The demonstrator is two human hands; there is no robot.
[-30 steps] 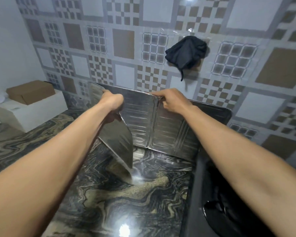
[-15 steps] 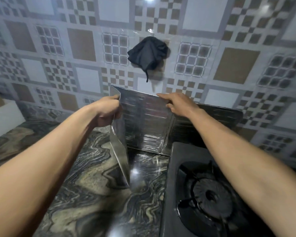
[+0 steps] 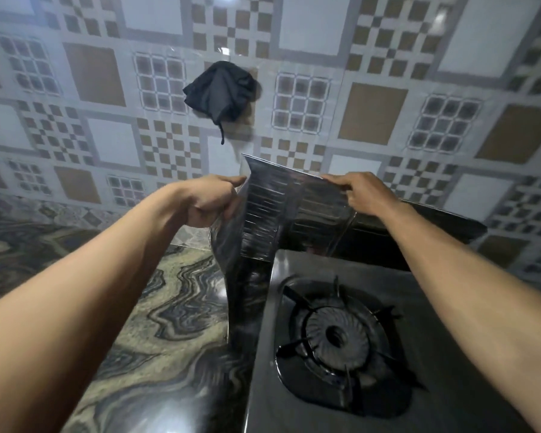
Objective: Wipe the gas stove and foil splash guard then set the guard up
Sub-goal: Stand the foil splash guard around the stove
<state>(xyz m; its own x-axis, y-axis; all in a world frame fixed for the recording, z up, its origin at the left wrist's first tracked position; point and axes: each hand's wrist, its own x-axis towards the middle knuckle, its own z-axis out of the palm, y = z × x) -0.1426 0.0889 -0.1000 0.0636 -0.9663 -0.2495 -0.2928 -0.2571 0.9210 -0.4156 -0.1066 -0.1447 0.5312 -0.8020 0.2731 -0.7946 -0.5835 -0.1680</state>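
Observation:
The shiny foil splash guard (image 3: 272, 214) stands upright behind and to the left of the dark gas stove (image 3: 331, 370). Its left panel bends forward along the stove's left side. My left hand (image 3: 213, 201) grips that left panel near its top edge. My right hand (image 3: 359, 192) pinches the top edge of the middle panel. The guard's right panel runs behind the stove, partly hidden by my right arm. A burner (image 3: 334, 335) with its pan support shows at the stove's front left.
A black cloth (image 3: 221, 92) hangs on the patterned tile wall (image 3: 372, 104) above the guard. A marbled stone counter (image 3: 175, 307) stretches out left of the stove.
The guard has shifted to the right with both hands, from the bare counter to around the stove. The view has swung right, bringing the burner into sight.

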